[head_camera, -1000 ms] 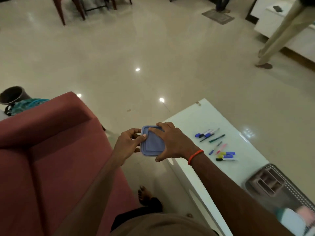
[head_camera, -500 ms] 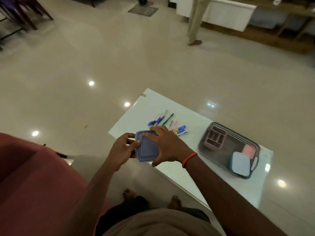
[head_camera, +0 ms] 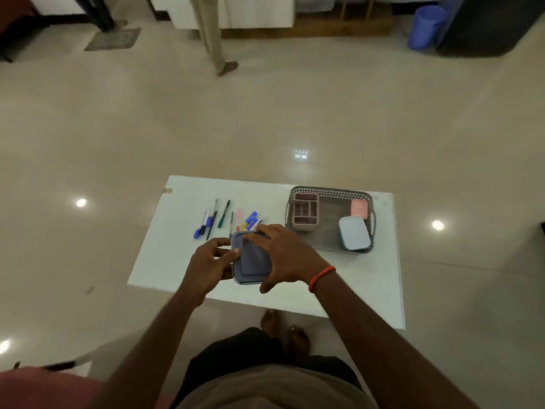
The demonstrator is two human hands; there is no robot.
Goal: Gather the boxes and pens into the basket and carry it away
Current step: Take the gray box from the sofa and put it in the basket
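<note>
Head view: rounded-square blue plastic box (head_camera: 253, 261)

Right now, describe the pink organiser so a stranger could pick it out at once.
On the white table, find the grey mesh basket. The pink organiser sits in its end nearest the loose pens. Unlike the pink-lidded box and the white-lidded box beside it, it is open-topped and divided into compartments.
</note>
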